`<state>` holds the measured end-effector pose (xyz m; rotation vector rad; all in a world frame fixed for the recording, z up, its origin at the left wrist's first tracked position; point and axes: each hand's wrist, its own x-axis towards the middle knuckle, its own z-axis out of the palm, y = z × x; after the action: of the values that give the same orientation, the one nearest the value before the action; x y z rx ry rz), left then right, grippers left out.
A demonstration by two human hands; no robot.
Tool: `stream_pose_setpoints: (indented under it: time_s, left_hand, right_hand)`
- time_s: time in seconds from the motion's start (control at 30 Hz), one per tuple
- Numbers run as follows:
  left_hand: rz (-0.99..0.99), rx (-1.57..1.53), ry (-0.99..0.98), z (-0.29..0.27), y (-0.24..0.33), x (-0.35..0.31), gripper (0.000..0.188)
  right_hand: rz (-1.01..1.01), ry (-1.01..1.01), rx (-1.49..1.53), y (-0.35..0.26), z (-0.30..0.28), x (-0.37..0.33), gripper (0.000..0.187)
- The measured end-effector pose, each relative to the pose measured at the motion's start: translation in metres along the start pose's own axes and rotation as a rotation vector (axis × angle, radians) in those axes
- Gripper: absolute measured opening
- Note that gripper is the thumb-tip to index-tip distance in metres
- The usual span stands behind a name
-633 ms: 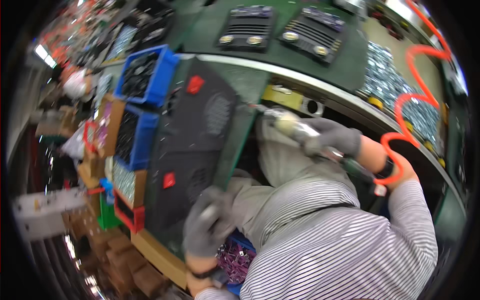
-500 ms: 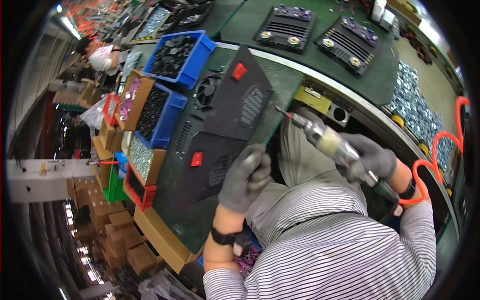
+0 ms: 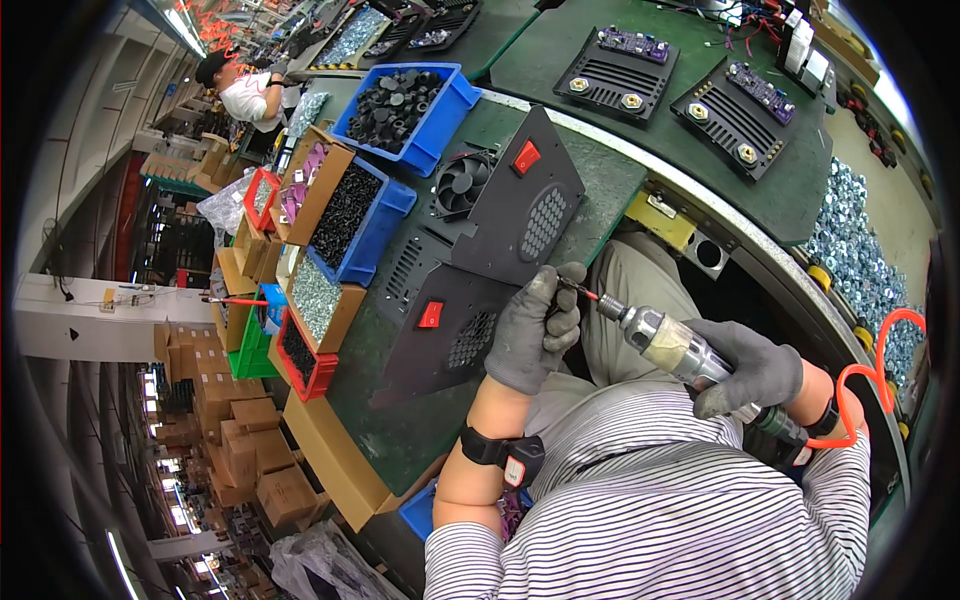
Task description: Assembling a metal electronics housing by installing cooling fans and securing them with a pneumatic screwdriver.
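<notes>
My right hand (image 3: pixel 752 368) is wrapped round a silver-bodied power screwdriver (image 3: pixel 668 345), its bit pointing left. At the bit's tip, my left hand (image 3: pixel 535 332) pinches with thumb and forefinger; something small and dark may be between them, too small to make out. Both hands wear grey gloves. Just left of my left hand, on the green bench, stand two black metal panels: the farther panel (image 3: pixel 500 240) has a red rocker switch (image 3: pixel 525 157), the nearer panel (image 3: pixel 470 290) another red switch (image 3: pixel 430 314). A black fan (image 3: pixel 462 185) sits behind the farther one.
Two blue bins (image 3: pixel 445 135) of black parts, a cardboard box of screws (image 3: pixel 345 315) and a red bin (image 3: pixel 322 378) line the bench's left. Black plates with purple circuit boards (image 3: pixel 632 45) lie beyond. An orange hose (image 3: pixel 850 385) trails right. A person (image 3: pixel 250 98) stands far left.
My left hand has risen to the screwdriver's tip, its fingers now meeting the bit. The screwdriver, still in my right hand, points at it. The whole view has shifted a little.
</notes>
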<state>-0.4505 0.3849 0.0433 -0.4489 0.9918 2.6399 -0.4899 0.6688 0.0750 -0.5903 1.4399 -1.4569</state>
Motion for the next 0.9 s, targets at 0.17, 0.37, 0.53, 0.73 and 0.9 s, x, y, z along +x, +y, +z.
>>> stream_pose_setpoints:
  time_s: [0.17,0.37,0.53,0.73,0.9]
  left_hand:
    - [0.054,0.053,0.029,0.005,-0.001,-0.001,0.035]
    - [0.131,0.41,0.139,0.01,0.001,-0.004,0.038]
    - [0.14,0.415,0.135,0.015,0.001,-0.003,0.036]
    - [0.188,0.658,0.194,0.016,0.002,0.001,0.035]
    - [0.108,0.44,0.172,0.017,-0.005,0.005,0.048]
  right_hand:
    - [0.014,-0.024,0.023,0.002,0.0,0.003,0.061]
    - [0.028,-0.039,0.054,0.002,-0.001,0.001,0.066]
    - [0.007,-0.018,0.011,-0.002,0.002,0.001,0.067]
    - [0.0,0.014,-0.094,-0.005,0.005,0.0,0.071]
    - [-0.018,0.07,-0.194,-0.005,0.003,0.005,0.07]
